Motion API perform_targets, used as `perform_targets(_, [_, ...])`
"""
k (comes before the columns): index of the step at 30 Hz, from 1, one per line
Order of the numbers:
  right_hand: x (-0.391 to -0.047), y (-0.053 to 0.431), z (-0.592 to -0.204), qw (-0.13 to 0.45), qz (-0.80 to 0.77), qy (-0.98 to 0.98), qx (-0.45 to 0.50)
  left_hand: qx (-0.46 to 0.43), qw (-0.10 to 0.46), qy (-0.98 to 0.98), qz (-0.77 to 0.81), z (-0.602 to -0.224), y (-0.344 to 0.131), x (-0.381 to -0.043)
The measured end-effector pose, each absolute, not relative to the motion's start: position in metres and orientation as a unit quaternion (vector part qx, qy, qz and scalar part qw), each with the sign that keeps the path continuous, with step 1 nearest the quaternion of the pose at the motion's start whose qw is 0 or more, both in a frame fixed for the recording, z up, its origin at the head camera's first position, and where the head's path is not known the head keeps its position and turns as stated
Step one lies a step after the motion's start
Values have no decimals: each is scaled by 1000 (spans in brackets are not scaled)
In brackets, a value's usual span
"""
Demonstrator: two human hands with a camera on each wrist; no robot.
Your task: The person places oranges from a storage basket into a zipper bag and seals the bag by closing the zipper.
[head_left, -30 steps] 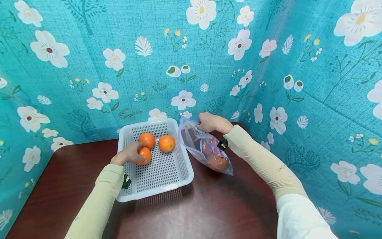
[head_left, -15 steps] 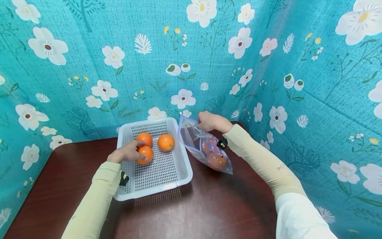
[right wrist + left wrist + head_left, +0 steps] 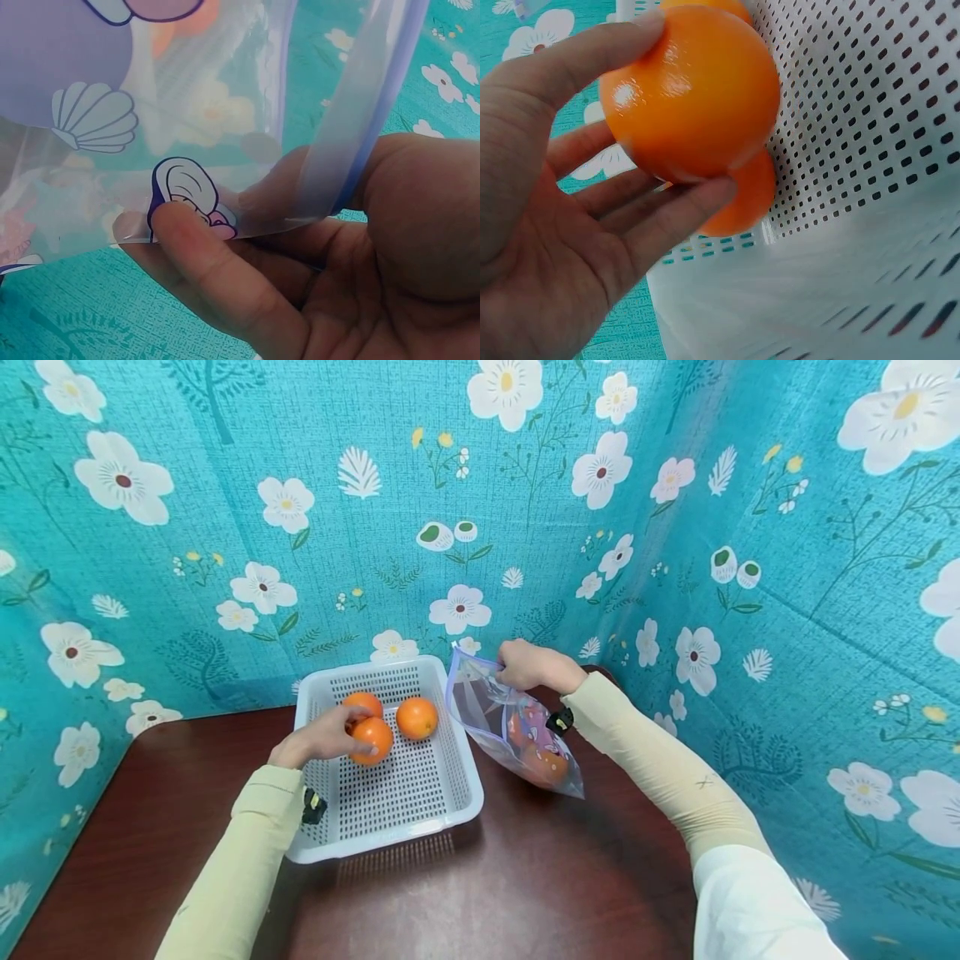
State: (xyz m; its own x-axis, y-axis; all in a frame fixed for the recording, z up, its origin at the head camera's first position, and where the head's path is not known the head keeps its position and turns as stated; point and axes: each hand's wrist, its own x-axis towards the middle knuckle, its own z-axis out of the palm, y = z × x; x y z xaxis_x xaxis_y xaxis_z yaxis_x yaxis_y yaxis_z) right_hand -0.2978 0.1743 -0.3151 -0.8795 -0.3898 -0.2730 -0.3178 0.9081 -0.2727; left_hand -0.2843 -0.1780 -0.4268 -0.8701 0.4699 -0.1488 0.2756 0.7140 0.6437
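Left fingers [image 3: 682, 217]: curled round the near orange [image 3: 372, 743], grasping it from both sides.
Near orange: located inside the basket [image 3: 471, 789], at the left of centre; clearance from the basket floor not determinable.
Change: shifted slightly rightward and rearward with the near orange over the last half second; fingers now wrapped more fully.
Implication: grasp judged established; apparently past the reaching stage.
Rear orange [image 3: 364, 700]: partly hidden behind the near orange; contact not determinable.
Right-hand orange [image 3: 417, 718]: lying just beside, untouched.
Right fingers [image 3: 221, 274]: pinching the zip bag [image 3: 536, 735] near its mouth; unchanged, mouth held open toward the basket.
Bagged oranges [image 3: 546, 766]: visible through the film, low in the zip bag.
Worktop [image 3: 525, 868]: supporting basket and zip bag side by side.
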Motion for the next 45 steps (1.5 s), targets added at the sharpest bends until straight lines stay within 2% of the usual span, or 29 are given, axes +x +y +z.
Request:
perform_targets(6, [-296,175,-314,165,-113,962,-184,235,125,893,363,-426,-174,-285])
perform_targets(16, [-298,179,-314,169,-101,960,-198,234,85,880,404,-416,-170,-281])
perform_targets(45, [-299,181,-312,172,-109,956,-210,255,21,848,464,-389,-151,-265])
